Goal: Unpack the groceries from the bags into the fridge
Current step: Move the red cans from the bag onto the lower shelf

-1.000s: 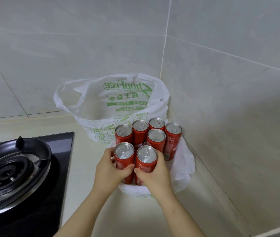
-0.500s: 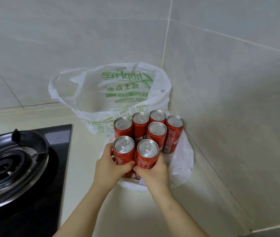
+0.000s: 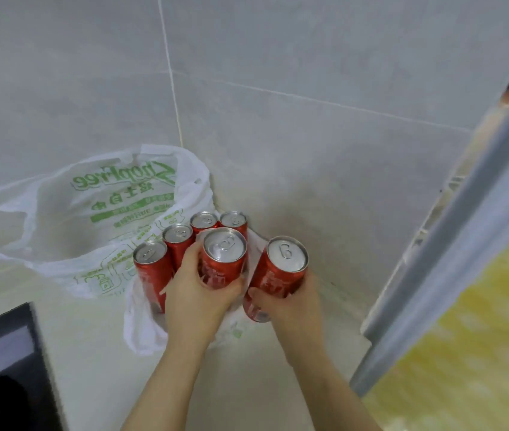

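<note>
A white plastic bag with green print lies open in the counter's corner. Several red drink cans stand on it, among them one at the front left and one behind it. My left hand is shut on a red can, lifted above the others. My right hand is shut on another red can, tilted and raised to the right of the group.
A black gas hob fills the lower left. Grey tiled walls meet behind the bag. A grey door edge with a yellow blurred area beyond it runs down the right side.
Both hands have lifted the two front cans out of the group and moved them right. The view has swung right, bringing the grey door edge in.
</note>
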